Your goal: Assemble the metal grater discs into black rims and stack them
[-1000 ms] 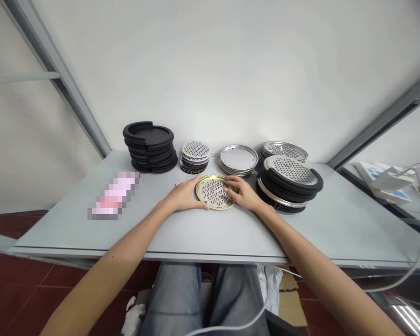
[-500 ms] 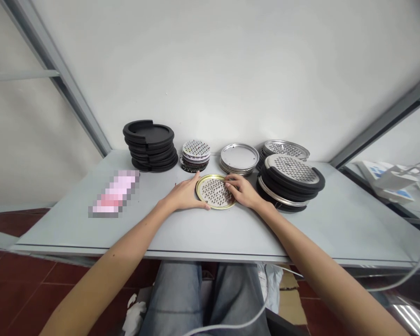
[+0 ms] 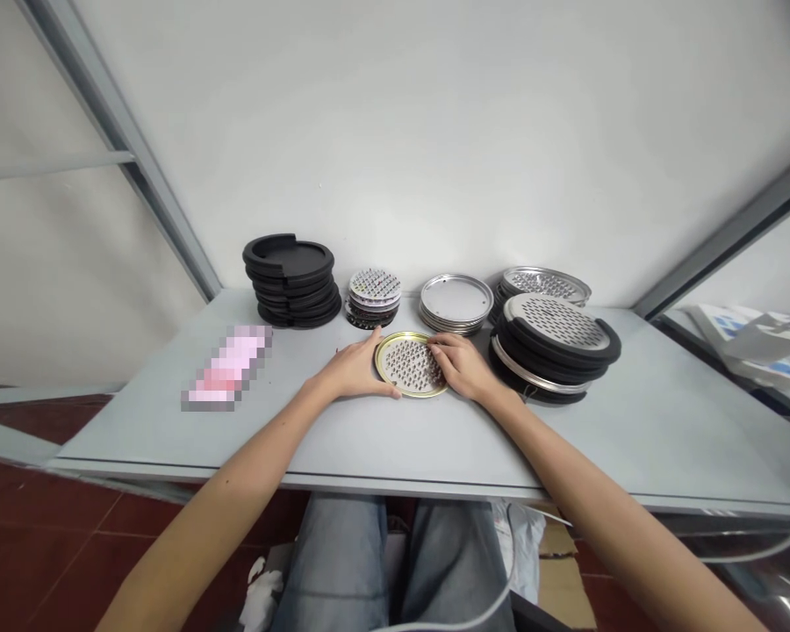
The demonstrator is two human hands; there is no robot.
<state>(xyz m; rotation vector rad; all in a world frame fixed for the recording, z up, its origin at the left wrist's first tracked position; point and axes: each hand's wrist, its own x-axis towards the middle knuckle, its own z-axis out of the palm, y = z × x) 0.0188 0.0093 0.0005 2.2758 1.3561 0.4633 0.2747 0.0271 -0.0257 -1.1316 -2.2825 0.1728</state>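
A round plate [image 3: 412, 364] with a gold rim and a pale, dotted inner face lies on the grey table [image 3: 369, 448] in front of me. My left hand [image 3: 359, 369] grips its left edge, thumb along the near side and fingers round the far side. On the plate's right part rests my right hand [image 3: 464, 364], its fingers bent together over the rim and inner face. Just behind the plate is a stack of small dotted discs [image 3: 375, 294], and to their right stand stacked silver round trays [image 3: 456, 300].
Black rings [image 3: 293, 281] are stacked at the back left. Nearer, a blurred pink item [image 3: 230, 369] lies flat. On the right stands a pile of black rings and perforated plates [image 3: 556, 338], with more silver trays [image 3: 546, 283] behind. A white cable [image 3: 764, 551] hangs at the right.
The whole view has shifted slightly, so things appear a little further right. My right fingers have drawn closer together over the plate's right side; my left hand keeps its grip.
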